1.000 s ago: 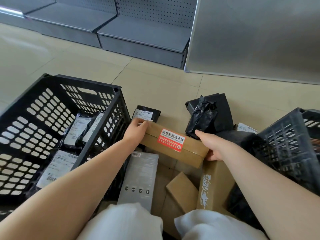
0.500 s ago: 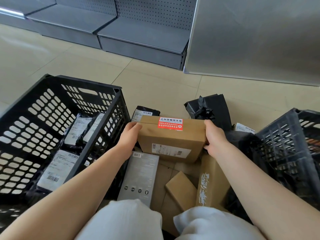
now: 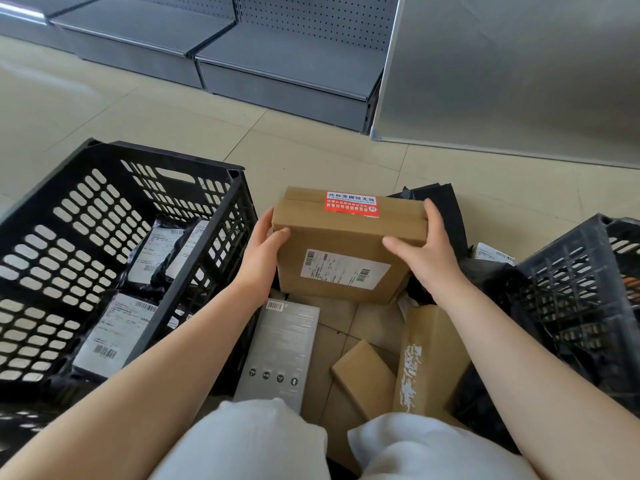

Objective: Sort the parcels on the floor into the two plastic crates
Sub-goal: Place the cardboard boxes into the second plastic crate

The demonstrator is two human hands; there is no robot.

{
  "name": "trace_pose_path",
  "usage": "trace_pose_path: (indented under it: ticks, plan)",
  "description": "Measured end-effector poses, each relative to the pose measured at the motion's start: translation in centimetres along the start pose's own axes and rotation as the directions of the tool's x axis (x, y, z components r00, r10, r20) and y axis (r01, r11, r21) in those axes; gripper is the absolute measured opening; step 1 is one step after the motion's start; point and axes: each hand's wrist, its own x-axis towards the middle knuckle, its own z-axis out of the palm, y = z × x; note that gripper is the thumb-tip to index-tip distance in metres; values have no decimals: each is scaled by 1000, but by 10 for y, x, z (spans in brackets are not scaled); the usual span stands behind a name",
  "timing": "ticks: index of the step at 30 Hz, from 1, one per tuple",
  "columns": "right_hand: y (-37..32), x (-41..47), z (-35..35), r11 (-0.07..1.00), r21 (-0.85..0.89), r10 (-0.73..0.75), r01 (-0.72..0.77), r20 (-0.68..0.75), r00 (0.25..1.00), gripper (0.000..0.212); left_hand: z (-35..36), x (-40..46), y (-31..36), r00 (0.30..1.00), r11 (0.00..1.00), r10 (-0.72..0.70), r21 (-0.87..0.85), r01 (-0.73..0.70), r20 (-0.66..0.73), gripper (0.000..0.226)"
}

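Note:
I hold a brown cardboard box with a red sticker and a white shipping label, lifted above the pile and tilted with its label face toward me. My left hand grips its left edge and my right hand grips its right edge. A black plastic crate stands at the left and holds several black mailer bags with white labels. A second black crate stands at the right, its inside mostly out of view.
On the floor between the crates lie a grey flat box, a small brown box, a tall brown box with white print and black mailer bags. Grey shelving stands behind. My knees in white are at the bottom.
Both hands raised the brown box off the pile and turned it, so its labelled face now tilts toward me. My thumbs have come over the box's front.

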Motion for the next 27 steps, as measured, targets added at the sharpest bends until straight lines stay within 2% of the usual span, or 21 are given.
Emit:
trace_pose_path:
  ticks: [3,5,8,13,18,24,27]
  plan:
    - [0,1,-4,941,-331,-25,65,123,992,122,1,0,5,997,995,64,77,-62,-30,49]
    - [3,3,-7,916,-398,24,45,167,986,128,2,1,7,995,981,99,167,-96,-14,49]
    - [3,3,-13,903,-428,66,27,199,978,125,4,1,9,992,960,129,251,-125,-1,50]
    - [4,2,-19,885,-459,167,-76,161,973,127,9,4,6,988,938,155,312,-150,9,44]
    - [8,0,-19,864,-496,176,-91,129,976,111,13,10,4,993,909,121,400,-113,5,55]
    - [20,1,-22,899,-396,240,-187,90,967,113,-1,9,-22,995,877,-86,469,103,-57,67]
    - [26,1,-23,918,-264,319,-295,52,946,130,-11,9,-33,972,855,-178,464,231,-155,71]
